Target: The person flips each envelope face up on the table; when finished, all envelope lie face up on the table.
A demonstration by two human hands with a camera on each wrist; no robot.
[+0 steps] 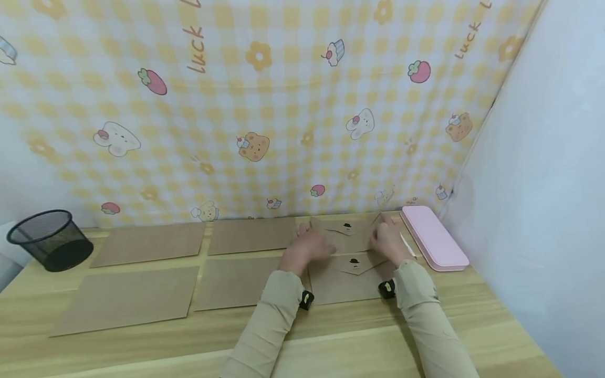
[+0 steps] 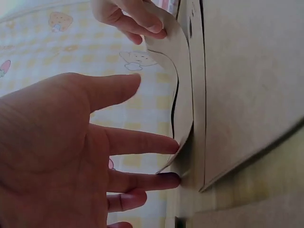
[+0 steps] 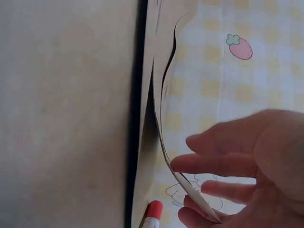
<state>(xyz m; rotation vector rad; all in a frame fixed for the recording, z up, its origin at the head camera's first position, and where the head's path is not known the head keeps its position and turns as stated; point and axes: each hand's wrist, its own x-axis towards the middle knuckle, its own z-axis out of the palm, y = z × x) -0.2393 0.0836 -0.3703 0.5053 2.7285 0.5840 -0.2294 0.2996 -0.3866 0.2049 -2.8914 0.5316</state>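
Observation:
In the head view, a brown kraft envelope (image 1: 348, 243) with a pointed flap and a small black hat print is at the back right. A matching envelope (image 1: 337, 291) lies in front of it. My left hand (image 1: 309, 248) is at the back envelope's left end; the left wrist view shows straight fingers touching its bent edge, thumb (image 2: 116, 90) apart. My right hand (image 1: 391, 240) holds the right end, which bows between its fingers in the right wrist view. A white marker with a red cap (image 3: 154, 209) lies beside the right hand.
Several brown envelopes lie in two rows, such as the front-left one (image 1: 127, 299). A black mesh pen holder (image 1: 52, 241) stands at far left, a pink case (image 1: 435, 239) at right. A checked cloth (image 1: 283, 105) hangs behind the wooden table (image 1: 354, 346).

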